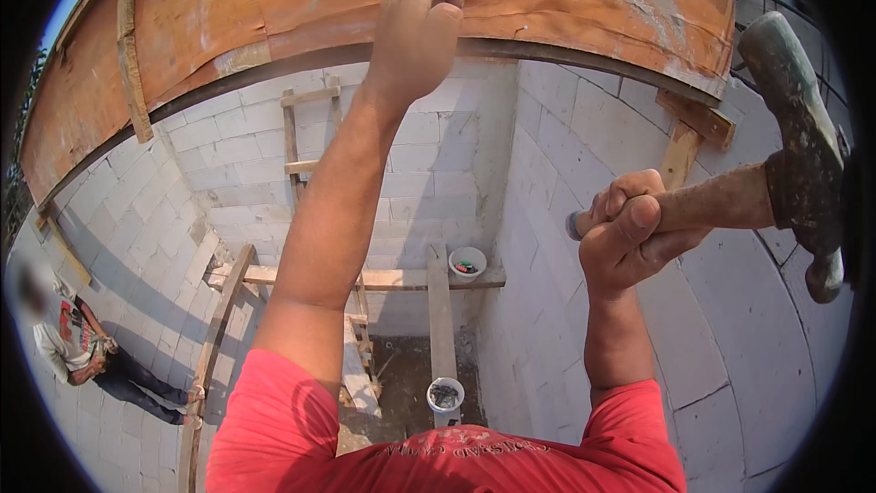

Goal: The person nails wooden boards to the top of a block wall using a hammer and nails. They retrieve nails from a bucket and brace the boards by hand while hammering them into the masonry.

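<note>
My right hand (630, 228) is wrapped round the wooden handle of a hammer (803, 155). The hammer is raised at the right, its dark, worn metal head farthest from my fist. Up at the top middle, my left hand (418, 32) has its fingers curled into a pinch against or just in front of an orange-faced formwork panel (566, 0). Whatever those fingertips hold, if anything, is too small to make out. Scuffs and grey cement smears mark the panel's face.
Pale block walls (602, 137) enclose the space below. A wooden plank (441, 310) crosses a beam (392, 280); a white bucket (467, 263) with small coloured items and another bucket (445, 394) rest there. At far left, a person (87, 342) stands beside a curved timber (212, 365).
</note>
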`<state>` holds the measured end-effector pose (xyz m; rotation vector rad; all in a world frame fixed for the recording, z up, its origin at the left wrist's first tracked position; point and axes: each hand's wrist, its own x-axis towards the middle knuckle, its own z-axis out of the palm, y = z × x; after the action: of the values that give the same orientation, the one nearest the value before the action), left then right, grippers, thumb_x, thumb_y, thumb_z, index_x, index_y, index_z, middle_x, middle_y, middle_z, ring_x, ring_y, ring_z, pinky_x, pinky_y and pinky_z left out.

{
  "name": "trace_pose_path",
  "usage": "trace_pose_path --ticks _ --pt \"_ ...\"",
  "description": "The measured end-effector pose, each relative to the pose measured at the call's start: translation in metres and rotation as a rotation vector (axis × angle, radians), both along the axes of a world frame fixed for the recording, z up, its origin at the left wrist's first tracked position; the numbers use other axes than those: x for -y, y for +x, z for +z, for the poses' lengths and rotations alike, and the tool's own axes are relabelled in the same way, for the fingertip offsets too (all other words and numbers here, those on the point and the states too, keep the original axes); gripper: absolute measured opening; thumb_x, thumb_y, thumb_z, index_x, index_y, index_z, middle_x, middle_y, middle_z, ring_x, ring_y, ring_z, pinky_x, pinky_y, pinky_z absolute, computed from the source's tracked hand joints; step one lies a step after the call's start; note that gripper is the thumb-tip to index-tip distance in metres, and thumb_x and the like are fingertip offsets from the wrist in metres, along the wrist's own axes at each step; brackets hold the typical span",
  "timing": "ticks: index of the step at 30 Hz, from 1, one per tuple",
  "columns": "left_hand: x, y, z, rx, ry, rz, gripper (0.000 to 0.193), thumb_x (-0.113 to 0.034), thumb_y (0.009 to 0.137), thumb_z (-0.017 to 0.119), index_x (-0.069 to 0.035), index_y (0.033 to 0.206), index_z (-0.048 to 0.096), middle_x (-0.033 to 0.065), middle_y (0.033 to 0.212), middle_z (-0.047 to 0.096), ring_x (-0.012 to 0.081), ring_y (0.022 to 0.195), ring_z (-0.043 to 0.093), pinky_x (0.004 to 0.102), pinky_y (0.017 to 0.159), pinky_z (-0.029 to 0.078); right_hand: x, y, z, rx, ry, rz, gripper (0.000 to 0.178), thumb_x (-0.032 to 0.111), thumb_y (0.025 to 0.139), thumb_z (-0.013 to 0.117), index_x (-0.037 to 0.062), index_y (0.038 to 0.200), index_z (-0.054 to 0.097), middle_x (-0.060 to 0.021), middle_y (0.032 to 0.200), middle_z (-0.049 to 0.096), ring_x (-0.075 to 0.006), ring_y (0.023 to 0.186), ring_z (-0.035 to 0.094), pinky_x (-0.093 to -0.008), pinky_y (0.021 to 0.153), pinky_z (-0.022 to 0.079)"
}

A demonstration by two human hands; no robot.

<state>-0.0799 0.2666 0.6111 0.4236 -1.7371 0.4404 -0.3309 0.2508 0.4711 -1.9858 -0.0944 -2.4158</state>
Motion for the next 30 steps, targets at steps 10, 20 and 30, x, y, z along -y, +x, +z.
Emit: trace_pose_path --ticks 10,20,30 --pt "-0.003 -0.002 0.003 -0.17 0.13 -0.154 0.021 -0.003 0.106 0.04 -0.002 0.119 0.056 0.0053 0.097 0.063 0.0072 0.073 0.051 0.022 0.064 0.044 -0.041 -0.004 0.012 -0.048 0.064 -0.105 0.061 0.028 0.109 0.048 0.0093 0.158 0.016 -0.0023 0.071 0.057 -0.0082 0.051 0.046 -0.0258 0.048 0.043" --pt "-0.007 0.001 0.006 -0.199 0.171 -0.241 0.024 -0.002 0.107 0.044 0.0 0.129 0.051 0.0111 0.112 0.068 0.0118 0.082 0.059 0.0247 0.076 0.05 0.003 -0.007 0.018 -0.411 0.456 -0.253 0.058 0.025 0.109 0.054 0.0048 0.157 0.029 -0.0026 0.073 0.063 -0.0102 0.056 0.057 -0.0295 0.055 0.049" --pt "-0.018 -0.013 -0.004 -0.418 0.102 -0.331 0.019 -0.007 0.103 0.06 -0.002 0.121 0.062 0.0118 0.11 0.073 0.0171 0.087 0.069 0.029 0.078 0.055 0.025 0.01 0.007 -0.526 0.388 -0.504 0.07 0.021 0.109 0.053 0.0144 0.161 0.008 -0.0048 0.067 0.063 -0.0085 0.054 0.056 -0.0294 0.052 0.051"
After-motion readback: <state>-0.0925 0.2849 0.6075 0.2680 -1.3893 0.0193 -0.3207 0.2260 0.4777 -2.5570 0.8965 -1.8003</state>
